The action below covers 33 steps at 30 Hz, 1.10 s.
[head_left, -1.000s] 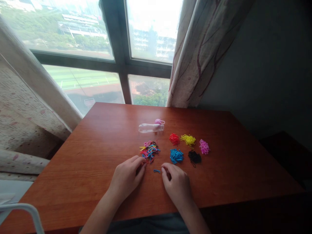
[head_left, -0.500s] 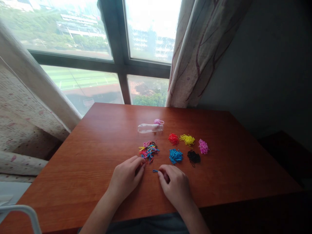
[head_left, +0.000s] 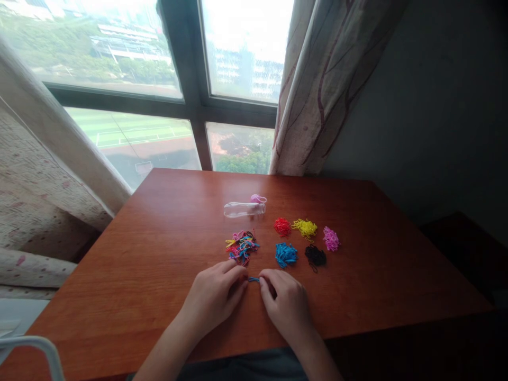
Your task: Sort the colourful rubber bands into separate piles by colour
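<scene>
A small blue rubber band is stretched between my two hands, low over the table. My right hand pinches its right end between thumb and forefinger. The fingertips of my left hand are closed at its left end. Just beyond my left hand lies a mixed heap of coloured rubber bands. Past my right hand are single-colour piles: blue bands, black bands, red bands, yellow bands and pink bands.
A clear plastic bottle lies on its side behind the heaps, with a pink cap by its neck. The brown wooden table reaches to the window, between curtains. At lower left is a white curved bar.
My left hand has moved right, from the edge of the mixed heap to the left end of the blue rubber band. My right hand has stayed nearly in place, holding the band.
</scene>
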Tool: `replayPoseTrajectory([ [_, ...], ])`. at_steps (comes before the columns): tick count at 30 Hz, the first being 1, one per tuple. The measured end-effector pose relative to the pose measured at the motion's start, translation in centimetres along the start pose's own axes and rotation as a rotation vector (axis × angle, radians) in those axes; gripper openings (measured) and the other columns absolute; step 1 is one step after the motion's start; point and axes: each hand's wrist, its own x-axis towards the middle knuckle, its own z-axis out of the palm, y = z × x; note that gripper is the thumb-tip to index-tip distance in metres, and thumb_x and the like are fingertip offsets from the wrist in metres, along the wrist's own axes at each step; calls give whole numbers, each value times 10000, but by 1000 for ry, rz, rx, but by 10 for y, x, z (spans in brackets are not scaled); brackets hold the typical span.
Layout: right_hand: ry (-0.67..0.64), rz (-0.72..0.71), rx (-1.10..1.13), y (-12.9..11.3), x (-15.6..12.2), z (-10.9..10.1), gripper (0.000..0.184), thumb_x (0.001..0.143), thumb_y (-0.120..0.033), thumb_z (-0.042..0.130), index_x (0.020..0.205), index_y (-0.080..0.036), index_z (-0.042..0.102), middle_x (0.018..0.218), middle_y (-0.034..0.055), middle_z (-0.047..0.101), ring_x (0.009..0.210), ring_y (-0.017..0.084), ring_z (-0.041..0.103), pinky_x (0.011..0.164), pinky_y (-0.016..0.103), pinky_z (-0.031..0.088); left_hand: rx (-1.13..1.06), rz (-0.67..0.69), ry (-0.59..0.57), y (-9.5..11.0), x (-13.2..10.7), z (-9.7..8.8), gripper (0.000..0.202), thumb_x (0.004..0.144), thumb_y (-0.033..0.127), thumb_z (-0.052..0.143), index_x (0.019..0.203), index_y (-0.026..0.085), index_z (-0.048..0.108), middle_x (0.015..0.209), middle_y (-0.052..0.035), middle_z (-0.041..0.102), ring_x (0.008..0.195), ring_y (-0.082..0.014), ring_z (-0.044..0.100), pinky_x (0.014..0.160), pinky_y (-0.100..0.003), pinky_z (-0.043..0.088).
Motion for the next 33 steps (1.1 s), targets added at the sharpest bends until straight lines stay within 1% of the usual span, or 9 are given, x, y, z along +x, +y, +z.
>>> replayPoseTrajectory([
  [6,15,-8,-21,1,-1,1,179,925,-172,484,902,-229,652,832,19,693,788,176,638,734,251,406,31,11,5,8,3,8,148,917,200,485,907,241,628,893,-16,661,826,-179,638,701,-268,451],
  [10,16,-9,-32,0,0,0,181,923,-166,485,898,-230,652,827,14,690,786,169,638,727,244,404,-11,-1,41,7,4,9,144,907,189,491,884,232,627,865,-15,665,780,-160,636,668,-243,448],
  [13,13,-14,-36,0,0,0,181,921,-161,482,877,-229,643,806,10,678,765,164,625,701,243,389,-79,-45,100,9,10,7,129,903,192,499,893,231,622,852,-8,664,742,-145,630,635,-226,441],
  [15,14,-20,-40,0,0,0,186,920,-159,475,847,-226,631,778,7,665,743,161,613,677,244,372,-108,-58,136,14,20,5,111,902,207,513,889,228,621,837,-3,659,719,-139,623,628,-226,437],
  [17,18,-25,-48,1,0,1,189,918,-164,470,808,-221,612,746,7,649,718,161,601,648,247,350,-117,-37,134,21,35,3,91,892,203,533,875,224,619,848,-1,659,720,-136,619,629,-226,434],
  [22,54,-22,-64,6,-2,5,183,868,-132,465,737,-206,569,717,22,633,695,165,595,618,253,322,-53,89,21,39,78,5,89,880,200,561,855,226,642,855,-5,654,738,-148,628,621,-235,431],
  [25,70,-20,-75,8,-2,8,175,843,-115,474,719,-203,562,709,24,629,692,165,597,618,251,322,-32,111,3,43,91,8,79,869,222,586,900,229,659,850,-11,655,739,-159,637,613,-240,433],
  [29,65,-42,-64,5,-1,5,185,881,-133,476,752,-202,590,721,21,639,698,159,599,631,245,332,-47,94,29,38,87,5,130,906,237,532,936,226,658,865,-17,664,747,-155,640,635,-238,445],
  [33,31,-35,-36,0,0,1,193,916,-143,469,830,-212,627,771,18,664,744,158,615,675,239,361,-92,41,89,21,64,-3,155,925,232,494,939,218,648,893,-30,680,789,-155,642,679,-240,462],
])
